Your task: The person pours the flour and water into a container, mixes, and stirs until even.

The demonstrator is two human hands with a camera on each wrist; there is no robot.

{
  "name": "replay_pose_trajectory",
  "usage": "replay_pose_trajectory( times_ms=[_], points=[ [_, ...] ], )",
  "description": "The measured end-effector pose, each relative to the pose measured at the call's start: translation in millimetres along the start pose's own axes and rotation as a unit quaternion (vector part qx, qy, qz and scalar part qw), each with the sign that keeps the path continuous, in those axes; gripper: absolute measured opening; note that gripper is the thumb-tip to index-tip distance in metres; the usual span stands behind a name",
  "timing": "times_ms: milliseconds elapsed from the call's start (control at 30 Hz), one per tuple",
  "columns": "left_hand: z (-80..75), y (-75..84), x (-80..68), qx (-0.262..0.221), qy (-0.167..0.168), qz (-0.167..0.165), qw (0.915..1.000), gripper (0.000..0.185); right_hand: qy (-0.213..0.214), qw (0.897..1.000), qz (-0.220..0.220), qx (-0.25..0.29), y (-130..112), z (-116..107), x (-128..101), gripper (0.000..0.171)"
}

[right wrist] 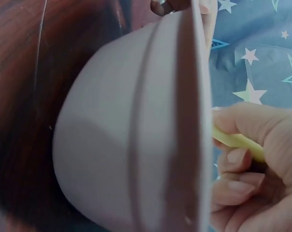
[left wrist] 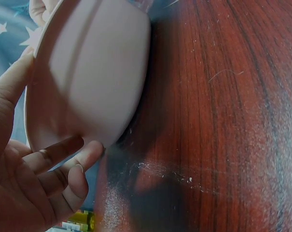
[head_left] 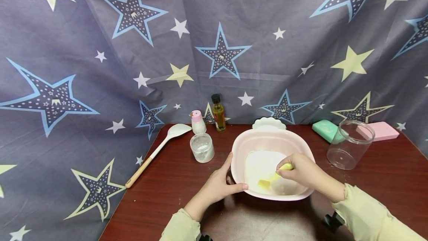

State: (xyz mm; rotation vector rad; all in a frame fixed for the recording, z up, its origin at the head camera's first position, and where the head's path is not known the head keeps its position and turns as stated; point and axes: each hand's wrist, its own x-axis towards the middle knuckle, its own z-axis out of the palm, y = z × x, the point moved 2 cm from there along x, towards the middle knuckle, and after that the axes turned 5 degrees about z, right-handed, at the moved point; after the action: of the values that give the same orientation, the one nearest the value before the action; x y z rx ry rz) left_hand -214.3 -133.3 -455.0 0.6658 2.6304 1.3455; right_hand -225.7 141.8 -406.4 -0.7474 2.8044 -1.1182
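A dark red wooden bench [head_left: 174, 196] stands before a grey cloth with stars [head_left: 100, 47]. Nearest to the person, the left hand [head_left: 219, 185] holds the pink bowl [head_left: 267, 140] at its near left rim, with the thumb over the edge and the fingers [left wrist: 63, 159] curled under the wall. The right hand [head_left: 301, 172] is closed around the handle of a yellow spatula [head_left: 271, 179], and its blade rests in the white powder [head_left: 264, 164] inside the bowl. Left of the bowl stands a small jar [head_left: 202, 147] with some white content, and beside it lies a white spoon [head_left: 160, 148] with a wooden handle. To the right is an empty clear jar [head_left: 350, 144]. Farther back are a pink-capped bottle [head_left: 198, 121], an oil bottle [head_left: 218, 112], a green block [head_left: 325, 129] and a pink block [head_left: 382, 130]. I think the powder could fly over the rim if the spatula moves too fast, and the bowl could tip if the left hand loosens.
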Motion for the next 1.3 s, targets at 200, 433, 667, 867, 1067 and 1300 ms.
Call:
replay_pose_trajectory(
  times_ms=[200,433,667,867,1067,1300],
  points=[
    [0.0,-0.1,0.1,-0.002,0.000,0.001,1.0000,0.111,0.035,0.999,-0.023,0.004,-1.7,11.9,6.1,0.006],
    [0.5,0.0,-1.1,-0.006,-0.002,-0.002,1.0000,0.111,0.079,0.996,-0.040,-0.012,-7.0,24.7,13.4,0.010],
    [0.9,-0.8,-1.2,-0.007,-0.004,-0.004,1.0000,0.111,0.124,0.991,-0.027,-0.049,-7.3,26.3,17.9,0.010],
    [0.6,-1.0,-0.6,-0.004,-0.004,0.001,1.0000,0.111,0.130,0.989,0.012,-0.075,-0.7,16.8,17.8,0.012],
    [-0.3,-0.2,-0.3,-0.002,-0.003,0.002,1.0000,0.111,0.138,0.982,0.052,-0.117,7.7,2.5,13.9,0.012],
    [-0.6,0.3,-0.7,-0.005,0.000,0.005,1.0000,0.111,0.154,0.972,0.084,-0.158,18.6,-12.9,8.7,0.011]
  ],
)
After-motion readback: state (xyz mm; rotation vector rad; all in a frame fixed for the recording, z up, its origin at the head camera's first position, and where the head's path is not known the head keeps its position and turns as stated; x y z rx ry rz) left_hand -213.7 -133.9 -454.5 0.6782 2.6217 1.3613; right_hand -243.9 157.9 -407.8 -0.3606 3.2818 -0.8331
